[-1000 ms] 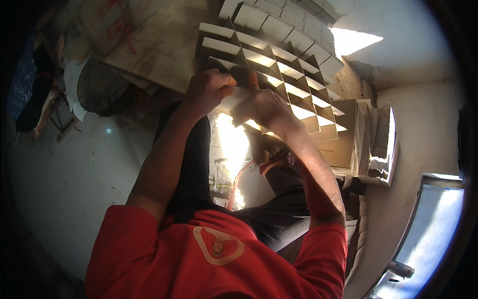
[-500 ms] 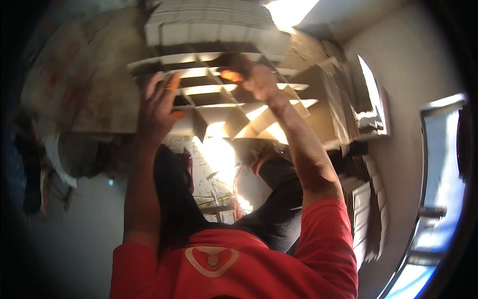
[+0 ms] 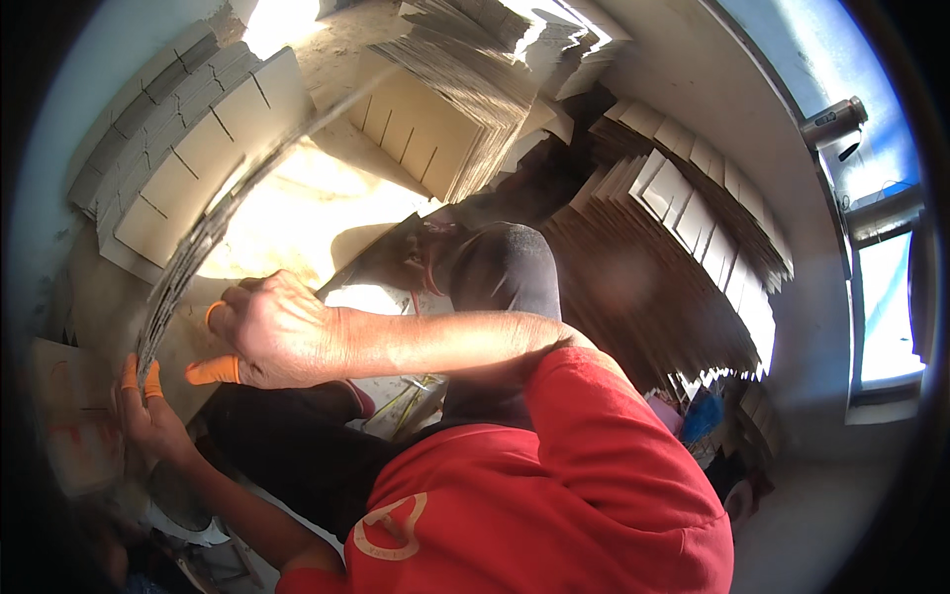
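Note:
My left hand (image 3: 153, 421), with orange covers on its fingertips, grips the lower end of a cardboard divider (image 3: 188, 267). The divider is folded flat and stands nearly edge-on, slanting up to the right. Close beside it is my right hand (image 3: 277, 332), also wearing orange finger covers. Its thumb and forefinger are apart, and nothing shows between them; the other fingers are curled and partly hidden. Behind the divider, slotted cardboard strips (image 3: 213, 139) stand stacked at the far left. Another stack of slotted strips (image 3: 416, 129) sits at the far middle on the sunlit table (image 3: 297, 213).
A large stack of slotted cardboard pieces (image 3: 683, 238) stands to my right, beside the wall. More cardboard (image 3: 485, 30) lies at the far edge. A window (image 3: 886, 307) is at the right. A blue bag-like thing (image 3: 703, 416) lies near my right elbow.
The spread-open divider grid has been folded flat and swung to the left in my left hand. My right arm has moved across to the left, and the view has turned right.

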`<state>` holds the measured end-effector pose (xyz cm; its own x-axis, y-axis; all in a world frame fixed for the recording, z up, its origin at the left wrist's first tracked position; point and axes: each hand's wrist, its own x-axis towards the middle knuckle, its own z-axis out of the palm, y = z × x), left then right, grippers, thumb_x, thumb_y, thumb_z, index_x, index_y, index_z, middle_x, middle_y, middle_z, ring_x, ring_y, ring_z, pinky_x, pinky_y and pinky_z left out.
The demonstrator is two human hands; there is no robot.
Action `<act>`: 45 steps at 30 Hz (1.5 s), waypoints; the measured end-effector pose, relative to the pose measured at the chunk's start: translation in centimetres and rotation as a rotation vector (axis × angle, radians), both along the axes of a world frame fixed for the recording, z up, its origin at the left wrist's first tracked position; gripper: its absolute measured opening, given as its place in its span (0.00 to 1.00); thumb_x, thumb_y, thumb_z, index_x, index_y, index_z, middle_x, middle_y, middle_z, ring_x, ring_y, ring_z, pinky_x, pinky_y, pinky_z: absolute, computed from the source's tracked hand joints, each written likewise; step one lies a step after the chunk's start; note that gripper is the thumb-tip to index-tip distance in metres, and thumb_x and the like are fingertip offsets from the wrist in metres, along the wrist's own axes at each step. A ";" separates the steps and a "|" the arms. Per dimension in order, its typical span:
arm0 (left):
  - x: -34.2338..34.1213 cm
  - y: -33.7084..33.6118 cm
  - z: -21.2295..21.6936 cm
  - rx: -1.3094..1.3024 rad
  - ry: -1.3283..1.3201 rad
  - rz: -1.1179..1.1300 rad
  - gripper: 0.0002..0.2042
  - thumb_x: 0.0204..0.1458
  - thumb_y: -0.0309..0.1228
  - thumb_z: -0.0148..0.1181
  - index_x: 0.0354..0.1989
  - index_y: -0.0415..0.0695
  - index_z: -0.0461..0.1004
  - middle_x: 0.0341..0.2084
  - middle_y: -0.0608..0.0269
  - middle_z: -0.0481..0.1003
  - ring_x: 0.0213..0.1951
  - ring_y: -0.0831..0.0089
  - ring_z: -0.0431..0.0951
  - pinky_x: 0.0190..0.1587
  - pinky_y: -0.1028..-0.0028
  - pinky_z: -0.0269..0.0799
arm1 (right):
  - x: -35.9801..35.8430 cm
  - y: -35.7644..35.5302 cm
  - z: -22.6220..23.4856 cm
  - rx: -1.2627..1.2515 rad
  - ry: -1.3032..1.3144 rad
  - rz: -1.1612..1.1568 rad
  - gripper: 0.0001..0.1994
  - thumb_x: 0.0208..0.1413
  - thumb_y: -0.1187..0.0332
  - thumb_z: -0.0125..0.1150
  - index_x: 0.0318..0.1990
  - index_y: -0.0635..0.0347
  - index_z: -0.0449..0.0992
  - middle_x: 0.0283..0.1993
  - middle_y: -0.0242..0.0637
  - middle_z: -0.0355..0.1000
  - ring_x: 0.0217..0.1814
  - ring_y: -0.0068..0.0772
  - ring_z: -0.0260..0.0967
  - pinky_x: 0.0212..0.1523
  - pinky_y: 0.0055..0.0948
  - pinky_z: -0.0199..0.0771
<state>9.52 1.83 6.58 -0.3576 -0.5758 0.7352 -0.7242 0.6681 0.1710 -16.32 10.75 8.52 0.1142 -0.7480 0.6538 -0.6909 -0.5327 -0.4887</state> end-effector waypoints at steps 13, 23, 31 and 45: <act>-28.8 13.6 5.6 -0.470 -0.067 -0.804 0.14 0.48 0.24 0.56 0.44 0.33 0.76 0.42 0.52 0.75 0.43 0.63 0.75 0.40 0.65 0.71 | -14.7 18.9 3.9 -0.055 -1.490 -0.291 0.08 0.56 0.75 0.57 0.38 0.74 0.74 0.35 0.47 0.76 0.30 0.39 0.76 0.30 0.35 0.80; -27.2 13.2 0.1 -0.272 -0.168 -0.885 0.17 0.48 0.24 0.60 0.48 0.34 0.74 0.44 0.51 0.74 0.49 0.59 0.74 0.51 0.58 0.68 | -31.7 46.1 -3.0 -0.666 -1.331 -1.162 0.05 0.50 0.79 0.58 0.35 0.73 0.74 0.34 0.47 0.76 0.32 0.50 0.77 0.33 0.41 0.82; -20.1 9.4 -4.3 -0.100 -0.345 -0.671 0.21 0.47 0.23 0.62 0.52 0.34 0.70 0.47 0.52 0.73 0.50 0.57 0.72 0.52 0.59 0.65 | -40.6 54.3 -9.6 -0.664 -1.569 -1.190 0.10 0.56 0.77 0.54 0.43 0.75 0.72 0.44 0.50 0.73 0.46 0.55 0.74 0.43 0.44 0.82; -13.4 7.3 -7.6 0.048 -0.360 -0.534 0.19 0.44 0.23 0.65 0.47 0.33 0.71 0.42 0.49 0.75 0.45 0.56 0.74 0.47 0.61 0.68 | -36.2 42.3 -6.8 -0.228 -1.316 -1.264 0.10 0.51 0.62 0.68 0.31 0.55 0.75 0.20 0.31 0.71 0.12 0.21 0.62 0.14 0.15 0.60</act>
